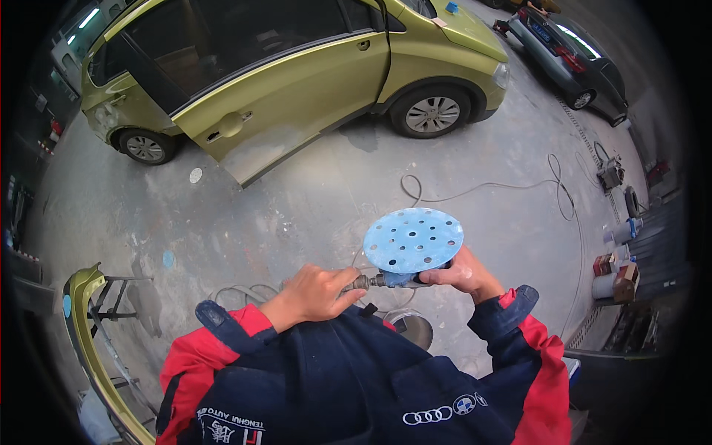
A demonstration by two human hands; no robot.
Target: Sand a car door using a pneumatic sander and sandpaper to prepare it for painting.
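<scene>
My right hand [469,271] grips a sander whose round, light-blue sanding disc [412,236] faces up, with many small holes across it. The disc hides most of the sander's body. My left hand [317,294] is closed around the metal hose coupling [362,282] at the sander's left side. Both hands are held in front of my chest. Beyond them stands a yellow-green car [297,96], its near door swung open, with a dull whitish patch low on the door panel.
A yellow-green bumper [83,319] rests on a dark stand at the left. A grey hose [504,185] loops over the floor. Close below my hands is a metal bucket [409,328]. Boxes [625,282] line the right side, and a dark car [575,55] is parked far right.
</scene>
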